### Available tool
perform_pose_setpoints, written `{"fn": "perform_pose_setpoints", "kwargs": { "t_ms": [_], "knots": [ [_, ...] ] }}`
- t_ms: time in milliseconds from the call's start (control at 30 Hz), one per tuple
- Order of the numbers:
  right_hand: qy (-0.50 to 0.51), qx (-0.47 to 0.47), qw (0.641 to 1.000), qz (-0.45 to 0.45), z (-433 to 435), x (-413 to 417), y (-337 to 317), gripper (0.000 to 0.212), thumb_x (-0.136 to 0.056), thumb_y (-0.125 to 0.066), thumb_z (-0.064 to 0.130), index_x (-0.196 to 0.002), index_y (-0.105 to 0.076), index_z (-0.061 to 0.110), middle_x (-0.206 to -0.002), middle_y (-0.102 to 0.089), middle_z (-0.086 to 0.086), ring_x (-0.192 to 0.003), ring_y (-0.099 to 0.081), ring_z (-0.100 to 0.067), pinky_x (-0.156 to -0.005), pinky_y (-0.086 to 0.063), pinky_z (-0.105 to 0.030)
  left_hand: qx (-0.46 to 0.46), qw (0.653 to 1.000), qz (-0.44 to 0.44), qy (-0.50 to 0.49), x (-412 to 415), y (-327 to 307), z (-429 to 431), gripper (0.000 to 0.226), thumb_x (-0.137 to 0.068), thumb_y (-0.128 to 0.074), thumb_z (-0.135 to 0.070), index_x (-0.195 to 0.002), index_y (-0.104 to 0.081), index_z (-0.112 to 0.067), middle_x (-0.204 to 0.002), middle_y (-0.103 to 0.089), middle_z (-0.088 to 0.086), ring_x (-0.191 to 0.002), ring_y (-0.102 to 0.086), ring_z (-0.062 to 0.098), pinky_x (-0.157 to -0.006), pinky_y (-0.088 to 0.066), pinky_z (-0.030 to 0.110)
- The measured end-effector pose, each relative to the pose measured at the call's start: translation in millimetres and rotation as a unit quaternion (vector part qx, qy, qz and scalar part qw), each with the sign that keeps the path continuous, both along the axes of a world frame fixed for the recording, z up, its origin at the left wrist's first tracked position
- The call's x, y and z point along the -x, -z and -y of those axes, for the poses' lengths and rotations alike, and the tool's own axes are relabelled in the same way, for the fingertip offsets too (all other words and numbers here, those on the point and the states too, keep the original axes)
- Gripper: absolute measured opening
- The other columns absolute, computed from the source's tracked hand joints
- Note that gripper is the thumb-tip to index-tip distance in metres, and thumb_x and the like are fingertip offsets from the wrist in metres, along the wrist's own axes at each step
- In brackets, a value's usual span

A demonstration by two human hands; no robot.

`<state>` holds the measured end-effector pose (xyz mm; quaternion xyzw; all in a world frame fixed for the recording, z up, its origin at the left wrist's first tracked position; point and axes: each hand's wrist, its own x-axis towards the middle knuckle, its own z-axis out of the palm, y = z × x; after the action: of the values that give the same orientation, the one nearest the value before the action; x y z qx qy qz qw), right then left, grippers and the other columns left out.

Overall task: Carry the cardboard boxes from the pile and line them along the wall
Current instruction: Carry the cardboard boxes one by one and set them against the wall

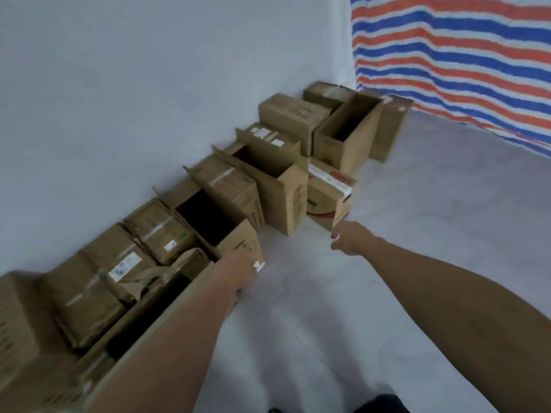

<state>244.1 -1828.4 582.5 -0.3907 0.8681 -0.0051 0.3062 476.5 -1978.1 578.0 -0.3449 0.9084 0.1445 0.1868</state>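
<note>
**Left grip** [238, 271]: rests on the far end of the long open box [98, 371]. Its fingers go over the edge and are blurred, so I cannot tell whether they clasp the cardboard or lie flat.

**Right grip** [346, 237]: holds nothing, fingers loosely hanging and spread a little. It is just below the loose flap of the printed box [325, 195]. Whether it touches the flap cannot be told.

**Long open box**: on the floor [402, 248] at near left, under the left forearm, open side up.
- Long axis: near left to far right, parallel with the wall [149, 84].
- Far end: points at the open-topped box [214, 222] next in line.
- Position: on the room side of the sealed boxes, not against the wall itself.

**Printed box**: red and white print, far and slightly left of the right grip.
- Position: out of line, on the room side of the row.
- Flapped end: turned toward the near right, facing the hand.
- Long axis: appears to lie roughly along the row, though this is not certain.
- Reach: the right grip is much the nearer of the two.

**Row of boxes** [286, 114]: runs along the wall from near left to far right, some sealed and some gaping. It ends by the striped tarpaulin [447, 55].

**Judgement**: the next move turns on the printed box lying just ahead of the free right grip.
</note>
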Motion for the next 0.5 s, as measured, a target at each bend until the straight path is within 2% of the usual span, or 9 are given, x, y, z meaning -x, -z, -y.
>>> {"fn": "perform_pose_setpoints", "kwargs": {
  "t_ms": [100,233,333,500],
  "knots": [
    [0.102,0.013,0.994,-0.022,-84,64,-6,0.039,-0.094,-0.063,0.029,-0.126,-0.061,0.008,-0.134,-0.055,-0.011,-0.120,-0.054,-0.030,-0.099,-0.046,-0.038,0.010,0.999,-0.021,0.038,89,-3,-44,0.024,-0.095,-0.052,-0.023,-0.108,-0.068,-0.011,-0.109,-0.068,0.006,-0.099,-0.064,0.025,-0.077,-0.049,0.033],
    [0.194,0.001,0.980,-0.034,-204,142,-20,0.036,-0.093,-0.064,0.028,-0.123,-0.064,0.009,-0.129,-0.060,-0.010,-0.116,-0.058,-0.030,-0.095,-0.049,-0.037,-0.017,0.993,-0.047,0.111,203,-3,-125,0.022,-0.097,-0.051,-0.023,-0.110,-0.065,-0.012,-0.107,-0.067,0.009,-0.097,-0.064,0.025,-0.083,-0.053,0.038],
    [0.273,-0.005,0.961,-0.053,-302,202,-24,0.038,-0.090,-0.067,0.029,-0.124,-0.064,0.013,-0.127,-0.062,-0.009,-0.114,-0.060,-0.030,-0.093,-0.051,-0.036,-0.048,0.981,-0.056,0.180,293,-3,-205,0.021,-0.096,-0.051,-0.023,-0.093,-0.066,-0.009,-0.095,-0.070,0.012,-0.087,-0.066,0.027,-0.076,-0.053,0.037],
    [0.397,-0.014,0.916,-0.056,-448,269,-35,0.038,-0.089,-0.068,0.030,-0.123,-0.063,0.014,-0.123,-0.063,-0.010,-0.111,-0.061,-0.030,-0.092,-0.052,-0.037,-0.061,0.955,-0.057,0.284,413,-11,-329,0.020,-0.093,-0.056,-0.029,-0.101,-0.070,-0.016,-0.106,-0.070,0.005,-0.097,-0.065,0.026,-0.081,-0.051,0.034]
  ]
}}
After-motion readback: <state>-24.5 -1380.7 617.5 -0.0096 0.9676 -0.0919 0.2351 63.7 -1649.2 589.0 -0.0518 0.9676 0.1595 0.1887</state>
